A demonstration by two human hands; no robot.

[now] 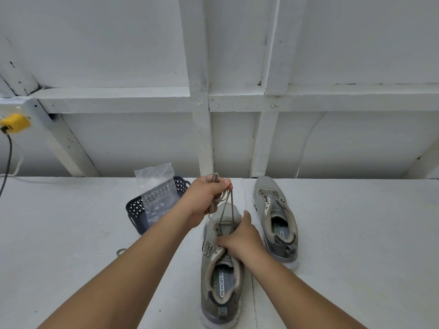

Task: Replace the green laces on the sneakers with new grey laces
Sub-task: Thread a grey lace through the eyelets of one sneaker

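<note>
Two grey sneakers stand on the white table. The near sneaker (219, 279) lies between my arms, toe pointing away. A grey lace (227, 205) runs from its front eyelets up into my left hand (206, 198), which grips the bunched lace ends above the toe. My right hand (240, 238) presses down on the sneaker's tongue and eyelet area, fingers curled over it. The second sneaker (275, 217) stands to the right with no lace in its eyelets. A bit of lace (120, 252) lies on the table by my left forearm.
A dark perforated plastic basket (135, 211) stands left of the shoes with a clear plastic bag (158, 193) in it. A yellow plug (15, 123) and a black cable (8, 160) hang at the far left. White wall framing rises behind the table (356, 233).
</note>
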